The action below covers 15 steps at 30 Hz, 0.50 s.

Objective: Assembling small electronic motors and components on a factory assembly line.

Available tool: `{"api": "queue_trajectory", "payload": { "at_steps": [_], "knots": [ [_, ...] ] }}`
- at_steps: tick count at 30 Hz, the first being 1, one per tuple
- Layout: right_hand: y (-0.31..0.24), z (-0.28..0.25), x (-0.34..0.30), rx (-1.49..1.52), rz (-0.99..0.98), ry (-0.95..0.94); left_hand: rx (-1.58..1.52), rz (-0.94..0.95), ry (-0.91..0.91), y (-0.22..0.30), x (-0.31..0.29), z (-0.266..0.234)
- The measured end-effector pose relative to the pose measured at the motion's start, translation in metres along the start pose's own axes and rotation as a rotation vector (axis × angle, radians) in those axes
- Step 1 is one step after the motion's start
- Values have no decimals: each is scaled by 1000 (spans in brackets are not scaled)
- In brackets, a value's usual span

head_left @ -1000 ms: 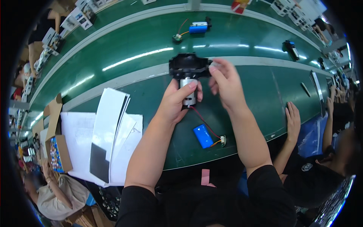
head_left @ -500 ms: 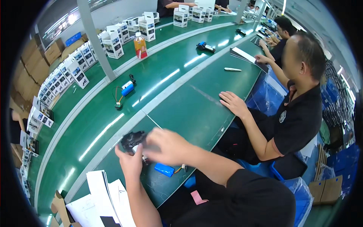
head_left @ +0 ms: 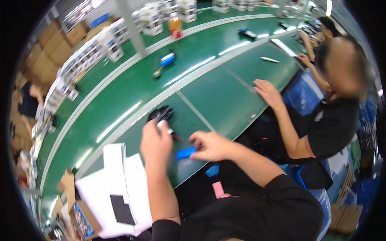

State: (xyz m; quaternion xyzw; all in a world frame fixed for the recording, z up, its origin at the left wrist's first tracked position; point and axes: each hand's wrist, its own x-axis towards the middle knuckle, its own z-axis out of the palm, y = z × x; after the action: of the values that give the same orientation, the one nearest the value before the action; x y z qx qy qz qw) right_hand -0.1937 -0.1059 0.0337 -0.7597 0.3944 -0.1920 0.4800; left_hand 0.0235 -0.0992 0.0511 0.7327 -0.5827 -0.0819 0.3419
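A black device [head_left: 161, 114] with a whitish part sits at the far side of my left hand [head_left: 156, 140], whose thumb and fingers are closed around its near end. My right hand [head_left: 213, 145] pinches the right end of a blue battery pack [head_left: 185, 153], near the table's front edge. Something small and dark, with thin wires, shows at those fingertips; blur hides its exact shape. A wire appears to run between the fingertips and the black device.
White papers [head_left: 96, 186] lie left of my arms, beside a cardboard box [head_left: 85, 219]. Another battery pack with a wired board [head_left: 167, 60] lies on the green conveyor [head_left: 120, 96]. A co-worker's hand [head_left: 268, 93] rests on the table to the right, near a white marker [head_left: 269, 60].
My right hand has left the black device and moved down to the blue battery pack. My left hand stays at the device. The whole view has shifted.
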Motion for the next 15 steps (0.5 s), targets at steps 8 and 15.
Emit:
{"api": "queue_trajectory", "payload": {
  "at_steps": [8, 15],
  "knots": [
    [-12, -20, 28, 751, 288, -277, -310, 450, -252, 8, -61, -40],
    [-22, -35, 56, 627, -36, -264, -629, -114, -430, -37, -40, -49]
  ]
}}
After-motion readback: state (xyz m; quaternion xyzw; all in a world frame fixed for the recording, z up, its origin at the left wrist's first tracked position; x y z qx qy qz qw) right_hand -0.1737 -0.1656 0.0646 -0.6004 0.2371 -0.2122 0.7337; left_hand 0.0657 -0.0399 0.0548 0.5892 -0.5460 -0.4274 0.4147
